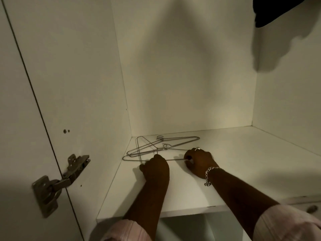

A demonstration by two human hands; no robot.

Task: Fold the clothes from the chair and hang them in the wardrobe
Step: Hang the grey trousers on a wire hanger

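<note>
A small pile of thin metal wire hangers [156, 146] lies tangled in the back left corner of a white wardrobe shelf [234, 153]. My left hand [154, 166] is curled round the near wire of the pile, knuckles up. My right hand [199, 161], with rings and a chain bracelet at the wrist, pinches the right end of the lowest hanger bar. Both forearms reach in over the shelf's front edge. A dark garment [278, 9] hangs at the top right, only its lower part in view.
The white wardrobe door [20, 119] stands open on the left, held by a metal hinge [59, 181]. White walls close the compartment at the back and on both sides. Another compartment opens below the shelf [199, 225].
</note>
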